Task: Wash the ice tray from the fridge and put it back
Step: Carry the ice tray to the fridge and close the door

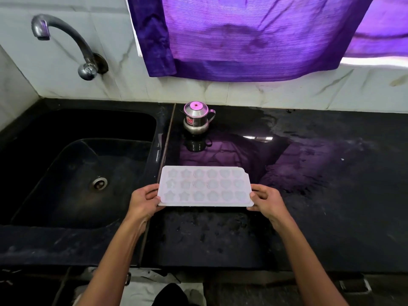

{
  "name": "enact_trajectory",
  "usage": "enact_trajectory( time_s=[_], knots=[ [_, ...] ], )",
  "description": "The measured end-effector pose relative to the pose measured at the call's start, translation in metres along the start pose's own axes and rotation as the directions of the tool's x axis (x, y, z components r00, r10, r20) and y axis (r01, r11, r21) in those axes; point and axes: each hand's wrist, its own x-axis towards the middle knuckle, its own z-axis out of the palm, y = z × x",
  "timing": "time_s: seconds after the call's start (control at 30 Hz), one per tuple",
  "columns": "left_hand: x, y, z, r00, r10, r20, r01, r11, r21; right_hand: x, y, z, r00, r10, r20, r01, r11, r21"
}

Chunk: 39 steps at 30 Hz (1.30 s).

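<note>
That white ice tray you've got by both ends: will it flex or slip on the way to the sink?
The white plastic ice tray with star and heart moulds looks thin, so probably light and a bit bendy. The left hand and right hand grip opposite ends, keeping it level. Its smooth surface may turn slippery when wet.

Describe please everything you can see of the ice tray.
The ice tray is a pale, whitish rectangle that looks like plastic, with three rows of six moulds, some star-shaped, others rounder. It lies roughly level, open side up, over the dark counter just right of the sink. The left hand and right hand grip its short ends.
</note>
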Motion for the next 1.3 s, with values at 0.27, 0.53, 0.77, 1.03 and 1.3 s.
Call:
enact_trajectory(
  time_s=[0.27,0.53,0.77,1.03,1.3],
  knots=[
    [-0.009,0.000,-0.015,0.998,0.062,-0.013,-0.063,0.996,-0.057,-0.004,-0.019,0.001,0.998,-0.069,0.010,0.069,0.998,0.003],
    [-0.027,0.004,-0.050,0.984,0.125,-0.124,-0.142,0.979,-0.144,-0.006,-0.050,0.024,0.983,-0.147,0.109,0.146,0.989,0.012],
    [-0.061,-0.012,-0.102,0.949,0.109,-0.296,-0.181,0.956,-0.229,-0.007,-0.069,0.079,0.941,-0.186,0.284,0.199,0.980,-0.017],
    [-0.135,-0.054,-0.178,0.826,0.008,-0.563,-0.241,0.908,-0.341,-0.036,-0.088,0.183,0.801,-0.211,0.560,0.293,0.954,-0.058],
    [-0.253,-0.114,-0.254,0.626,-0.119,-0.770,-0.302,0.874,-0.380,-0.129,-0.086,0.293,0.578,-0.167,0.799,0.375,0.924,-0.078]
  ],
)
